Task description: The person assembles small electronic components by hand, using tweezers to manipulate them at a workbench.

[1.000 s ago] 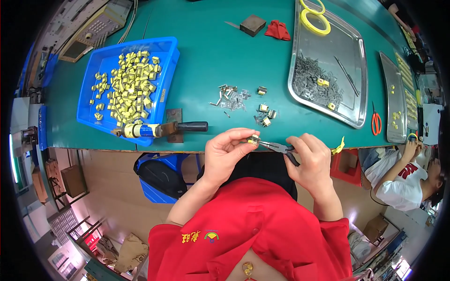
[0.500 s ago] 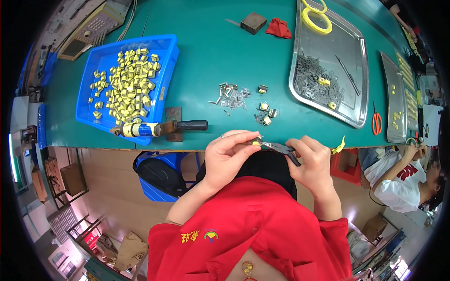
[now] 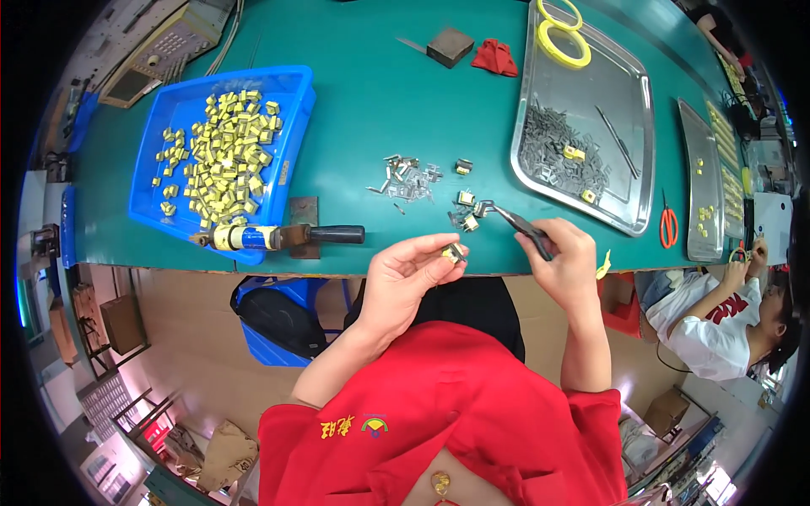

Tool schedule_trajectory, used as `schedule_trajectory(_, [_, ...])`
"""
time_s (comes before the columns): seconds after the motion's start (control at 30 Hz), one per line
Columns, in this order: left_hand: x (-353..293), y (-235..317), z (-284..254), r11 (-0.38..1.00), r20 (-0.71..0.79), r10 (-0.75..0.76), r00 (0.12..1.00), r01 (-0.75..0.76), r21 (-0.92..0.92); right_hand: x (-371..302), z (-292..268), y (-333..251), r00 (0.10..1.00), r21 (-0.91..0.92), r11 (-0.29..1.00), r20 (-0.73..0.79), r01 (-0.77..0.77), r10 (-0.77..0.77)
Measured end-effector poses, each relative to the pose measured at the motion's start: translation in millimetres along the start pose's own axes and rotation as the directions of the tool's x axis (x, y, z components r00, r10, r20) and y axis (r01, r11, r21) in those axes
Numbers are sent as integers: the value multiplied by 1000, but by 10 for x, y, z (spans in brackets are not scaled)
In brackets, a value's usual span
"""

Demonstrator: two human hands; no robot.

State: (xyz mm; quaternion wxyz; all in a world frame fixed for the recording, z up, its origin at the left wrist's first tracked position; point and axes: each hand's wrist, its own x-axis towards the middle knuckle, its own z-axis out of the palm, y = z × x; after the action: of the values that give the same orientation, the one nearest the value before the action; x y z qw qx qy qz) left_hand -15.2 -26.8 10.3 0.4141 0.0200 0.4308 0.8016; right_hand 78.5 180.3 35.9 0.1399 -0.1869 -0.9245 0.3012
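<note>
Pinched between thumb and fingers of my left hand (image 3: 403, 277) is a small yellow-wrapped transformer (image 3: 452, 254), just over the table's front edge. My right hand (image 3: 565, 260) is closed round dark-handled pliers (image 3: 525, 228). The metal nose of the pliers reaches among a few small transformers (image 3: 466, 198) on the green table; whether the jaws grip anything I cannot tell. Left of them lies a scatter of small metal and clear pieces (image 3: 408, 180).
At left stands a blue bin (image 3: 302, 110) of yellow transformers, with a dark-handled tool (image 3: 337, 234) at its front. A metal tray (image 3: 582, 84) holds grey pieces and yellow tape rolls (image 3: 564, 45). Red-handled scissors (image 3: 668, 228) lie beside it. A person (image 3: 704, 325) sits at far right.
The pliers have moved off the transformer in my left hand, forward to the pieces on the table. My left hand still holds its transformer, now turned differently.
</note>
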Motion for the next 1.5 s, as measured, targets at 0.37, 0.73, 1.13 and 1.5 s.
schedule_trajectory(0.37, [3, -31, -45, 985, 37, 36, 999, -29, -172, -239, -44, -265, 983, -34, 983, 2, 181, -181])
schedule_trajectory(0.73, [-45, -48, -27, 986, 36, 133, 990, -129, -105, -274, -12, -355, 981, -56, 980, 15, 193, -192])
schedule_trajectory(1.13, [-31, -50, -43, 994, -5, 83, 997, -83, -68, -267, -6, -307, 990, -34, 990, -20, 135, -136])
schedule_trajectory(1.5, [61, -4, -72, 1000, 57, 20, 998, -20, -4, -53, 307, 125, 979, -316, 948, -184, 30, -92])
